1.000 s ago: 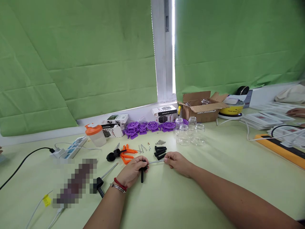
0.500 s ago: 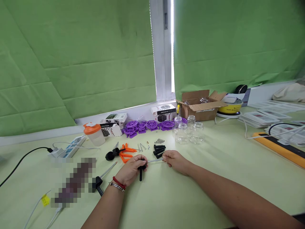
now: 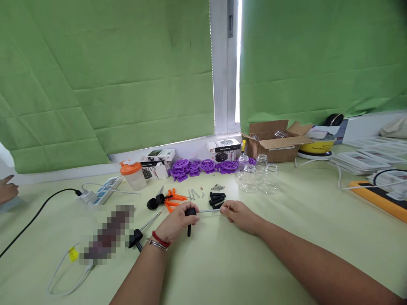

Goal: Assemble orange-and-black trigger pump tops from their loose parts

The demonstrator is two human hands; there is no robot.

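Observation:
A black plastic part (image 3: 190, 212) with a short handle pointing down is gripped in my left hand (image 3: 179, 221). From it a thin metal rod (image 3: 210, 210) runs level to the right, and the fingertips of my right hand (image 3: 237, 215) pinch its far end. Just behind the rod lie several black handle pieces (image 3: 217, 198). Orange clips (image 3: 174, 197) and a black assembly (image 3: 155, 202) are beyond my left hand. Left of my left wrist rests another black part (image 3: 136, 238) with a metal shaft. Long screws (image 3: 193, 194) and small springs (image 3: 218, 187) lie farther back.
Purple plastic parts (image 3: 207, 166), printed boxes (image 3: 223, 146), glass jars (image 3: 269, 178) and an open carton (image 3: 273, 150) line the back. An orange-lidded shaker (image 3: 133, 176) and a power strip (image 3: 106, 190) are at left. Another person's hand (image 3: 8, 189) shows at the far left edge.
The view has swung slightly left, so everything appears farther right. My left thumb has shifted on the black part. Another person's hand has come into view at the left edge.

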